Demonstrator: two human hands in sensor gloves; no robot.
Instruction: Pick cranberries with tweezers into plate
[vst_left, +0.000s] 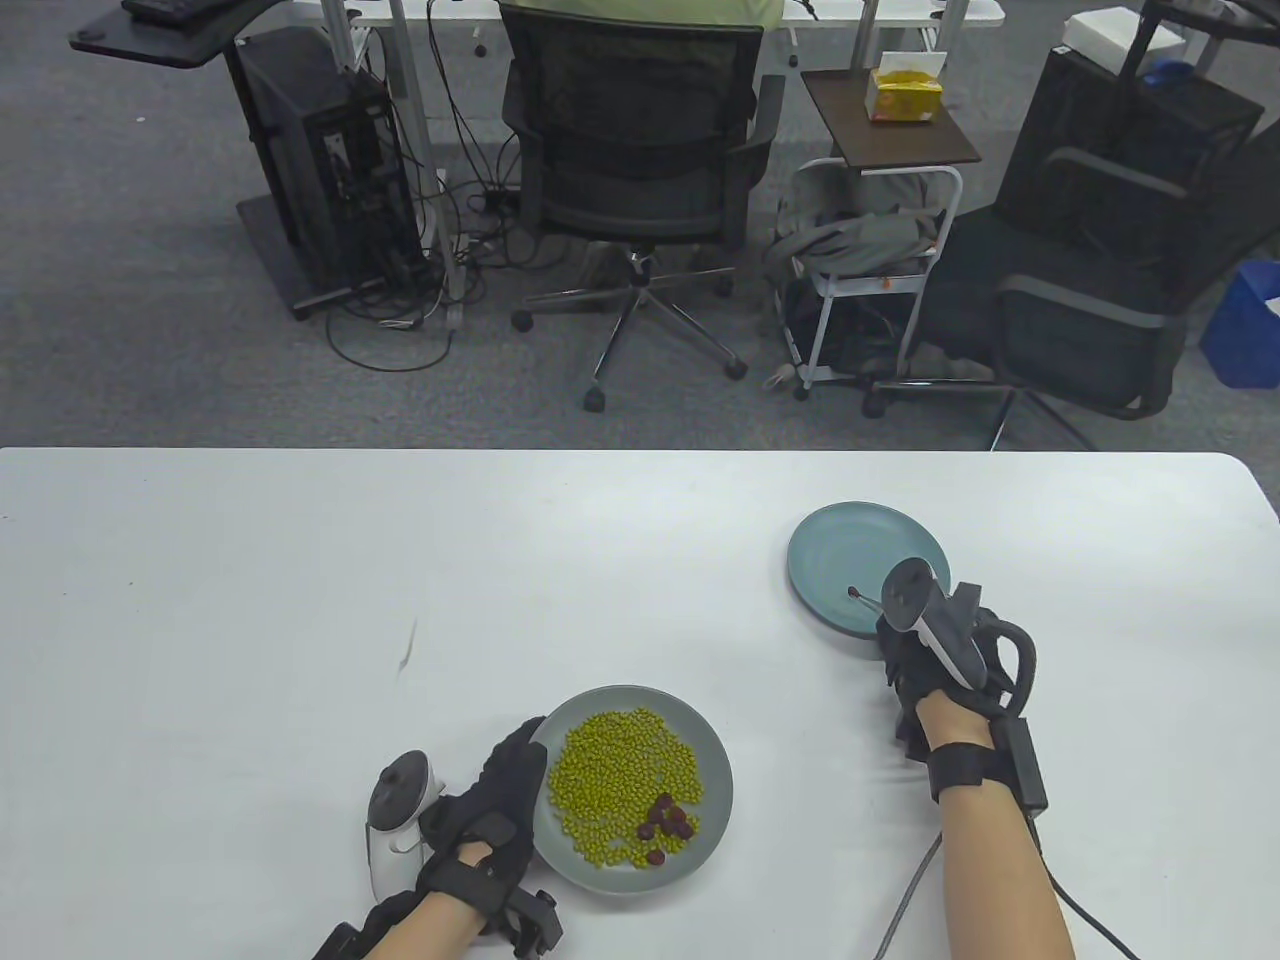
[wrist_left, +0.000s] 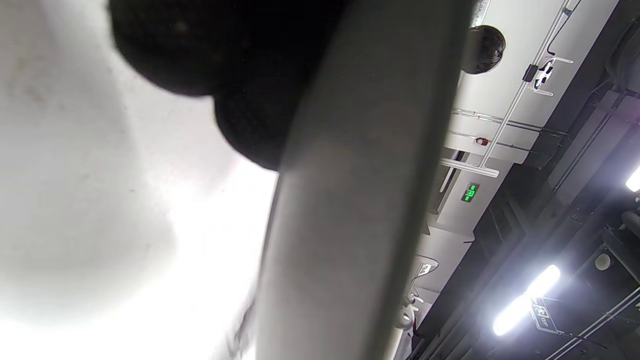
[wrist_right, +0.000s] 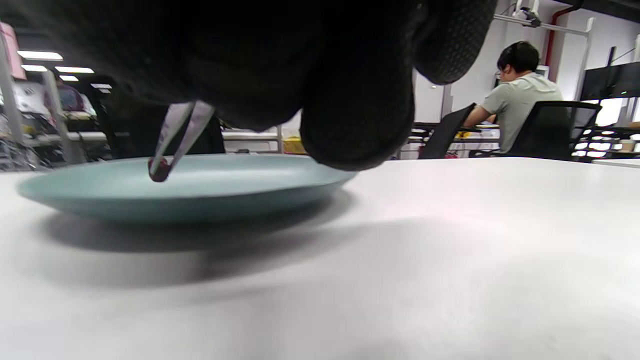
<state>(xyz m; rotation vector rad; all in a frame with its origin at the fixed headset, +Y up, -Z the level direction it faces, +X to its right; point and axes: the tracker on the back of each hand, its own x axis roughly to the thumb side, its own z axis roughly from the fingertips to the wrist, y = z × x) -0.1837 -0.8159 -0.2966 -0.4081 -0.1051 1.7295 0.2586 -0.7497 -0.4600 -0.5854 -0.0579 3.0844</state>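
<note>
right hand (wrist_right: 310, 75) holds tweezers (wrist_right: 180, 132) pinching cranberry (wrist_right: 159, 171) over plate (wrist_right: 210, 200).

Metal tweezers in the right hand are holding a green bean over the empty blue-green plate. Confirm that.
Not quite: the metal tweezers in the right hand pinch a dark red cranberry, not a green bean. The right wrist view shows it at the tips, over the empty blue-green plate. The green beans remain on the grey plate by the left hand.
</note>
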